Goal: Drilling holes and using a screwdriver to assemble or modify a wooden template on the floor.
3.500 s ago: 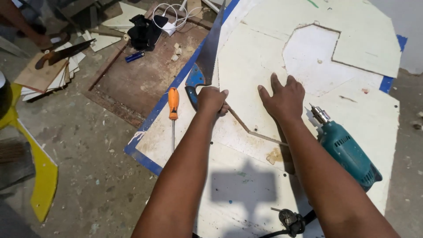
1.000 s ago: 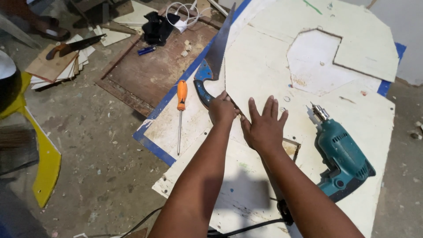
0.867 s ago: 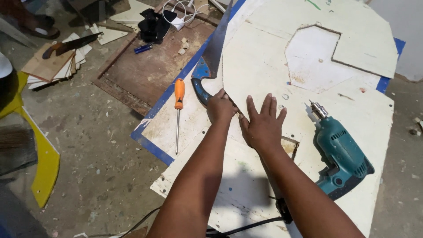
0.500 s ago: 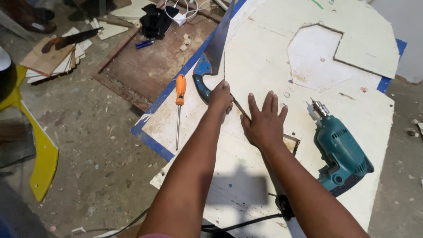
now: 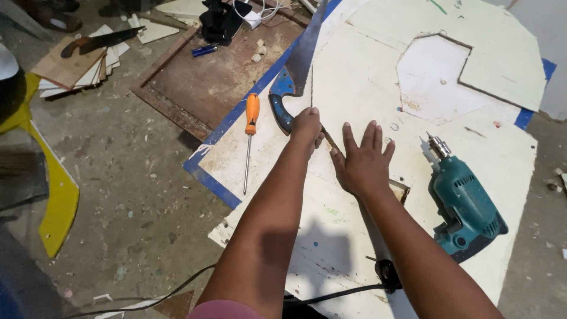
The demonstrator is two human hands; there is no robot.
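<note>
My left hand (image 5: 307, 125) is closed around a thin dark saw blade (image 5: 311, 85) that stands in a narrow cut in the white board (image 5: 354, 65). Part of the blade also shows between my two hands. My right hand (image 5: 363, 160) lies flat on the board just right of the cut, fingers spread, holding nothing. A handsaw with a blue handle (image 5: 282, 101) lies just beyond my left hand. An orange-handled screwdriver (image 5: 252, 115) rests on the board to its left. A teal electric drill (image 5: 466, 207) lies to the right of my right hand.
The board lies on a blue-edged panel (image 5: 212, 180) on a dusty concrete floor (image 5: 130, 201). A brown framed panel (image 5: 212, 77) sits at the back left, with board offcuts (image 5: 71, 65) and a second saw beyond. A yellow curved piece (image 5: 59, 207) lies far left. A black cable (image 5: 331, 292) runs near me.
My left hand has moved farther up the board along the cut, and the thin blade now stands upright in it. My right hand followed and stays flat beside the cut.
</note>
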